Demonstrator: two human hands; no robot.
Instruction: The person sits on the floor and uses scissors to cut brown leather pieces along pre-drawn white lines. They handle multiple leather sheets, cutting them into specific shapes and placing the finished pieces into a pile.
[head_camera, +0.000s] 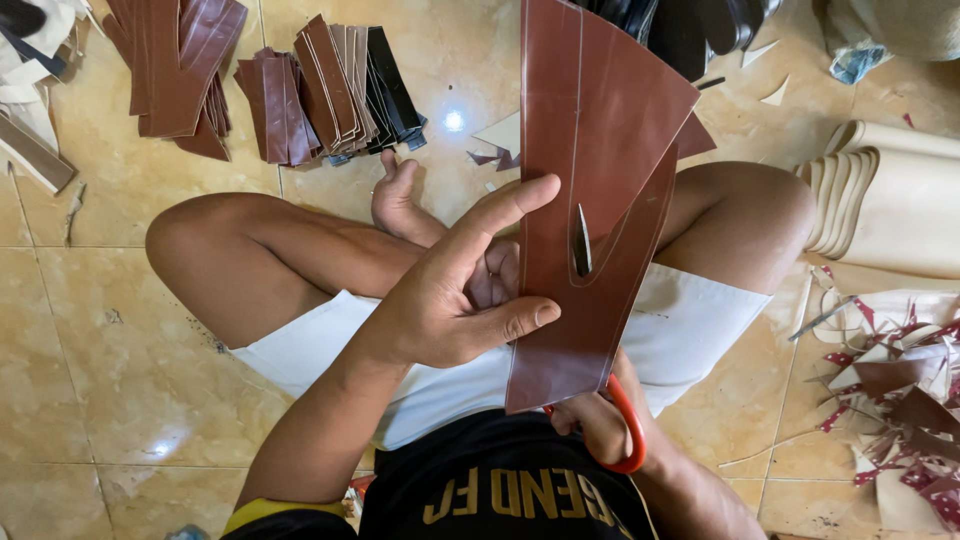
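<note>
My left hand pinches the left edge of a long brown leather-like sheet, held upright over my crossed legs. The sheet has a curved cut through its middle, and a dark scissor blade tip pokes through the slit. My right hand sits under the sheet's lower end, mostly hidden by it, gripping scissors with red handles. A thin line is drawn along the sheet's length.
Stacks of brown, tan and black cut strips lie on the beige tiled floor ahead on the left. Rolled cream sheets lie to the right. A heap of brown and red offcuts sits at lower right.
</note>
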